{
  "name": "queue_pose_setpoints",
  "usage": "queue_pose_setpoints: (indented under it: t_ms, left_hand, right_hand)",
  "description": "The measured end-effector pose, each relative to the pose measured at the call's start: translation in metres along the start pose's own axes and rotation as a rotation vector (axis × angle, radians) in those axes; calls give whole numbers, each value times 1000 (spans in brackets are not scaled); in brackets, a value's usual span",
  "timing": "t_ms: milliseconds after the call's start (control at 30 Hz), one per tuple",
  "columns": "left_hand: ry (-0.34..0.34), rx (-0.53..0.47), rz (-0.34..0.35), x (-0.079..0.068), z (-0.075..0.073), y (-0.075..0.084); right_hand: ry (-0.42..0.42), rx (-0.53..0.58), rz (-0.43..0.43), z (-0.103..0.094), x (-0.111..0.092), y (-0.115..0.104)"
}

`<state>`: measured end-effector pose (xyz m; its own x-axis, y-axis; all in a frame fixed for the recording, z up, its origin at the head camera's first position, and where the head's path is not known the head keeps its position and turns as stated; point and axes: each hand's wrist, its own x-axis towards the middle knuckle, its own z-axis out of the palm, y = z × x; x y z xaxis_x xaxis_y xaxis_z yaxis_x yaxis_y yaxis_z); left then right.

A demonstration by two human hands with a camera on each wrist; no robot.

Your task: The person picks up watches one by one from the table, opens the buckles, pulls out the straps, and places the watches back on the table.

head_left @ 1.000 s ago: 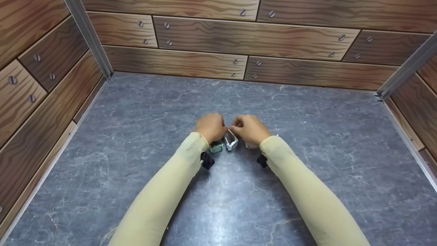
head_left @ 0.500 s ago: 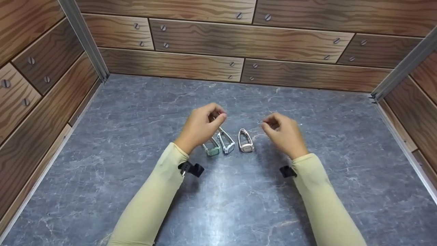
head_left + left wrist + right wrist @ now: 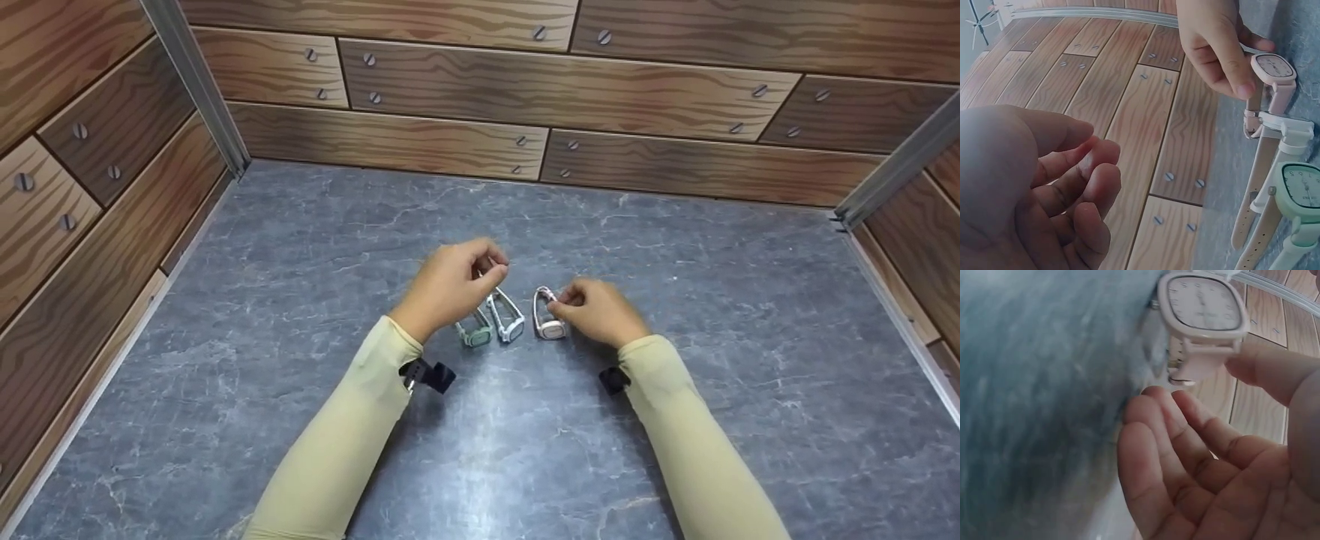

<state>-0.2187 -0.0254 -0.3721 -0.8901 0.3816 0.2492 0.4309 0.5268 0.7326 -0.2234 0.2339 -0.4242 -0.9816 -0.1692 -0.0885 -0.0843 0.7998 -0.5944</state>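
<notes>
Three wristwatches stand on the grey marbled surface, straps buckled into loops: a green watch point(image 3: 477, 338), a white watch point(image 3: 513, 330) and a pink watch point(image 3: 553, 330). The left hand point(image 3: 459, 283) hovers above and left of the green and white ones. Its fingers point(image 3: 1102, 183) are loosely curled around nothing. At the right side of the pink watch is the right hand point(image 3: 600, 309), its thumb beside the strap. The right wrist view has the pink watch point(image 3: 1203, 305) upright just beyond the parted fingers point(image 3: 1141, 464); whether they touch it is hard to tell.
Wood-plank-patterned walls point(image 3: 570, 94) enclose the surface at the back and both sides. Metal posts point(image 3: 196, 90) mark the back corners. Both forearms wear pale yellow sleeves point(image 3: 337, 435), with a black wrist camera point(image 3: 435, 376) below each hand.
Both hands were together at the white watch, then drew apart, leaving it standing. Since then the right hand has come down and left to the pink watch; the left stays raised.
</notes>
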Motion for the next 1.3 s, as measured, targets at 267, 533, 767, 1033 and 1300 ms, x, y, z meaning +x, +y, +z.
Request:
queue_pose_setpoints:
  t_ms: [267, 533, 767, 1033, 1300]
  left_hand:
    - [-67, 58, -7, 2, 4, 1]
    - [-91, 65, -17, 4, 3, 2]
    - [-73, 28, -12, 2, 0, 11]
    - [-8, -85, 117, -10, -14, 51]
    - [55, -32, 267, -32, -26, 85]
  right_hand:
    - [18, 18, -2, 0, 2, 6]
    - [102, 60, -26, -9, 4, 5]
    - [272, 99, -109, -37, -17, -19]
    - [452, 143, -270, -60, -58, -59]
    - [539, 145, -478, -61, -92, -90]
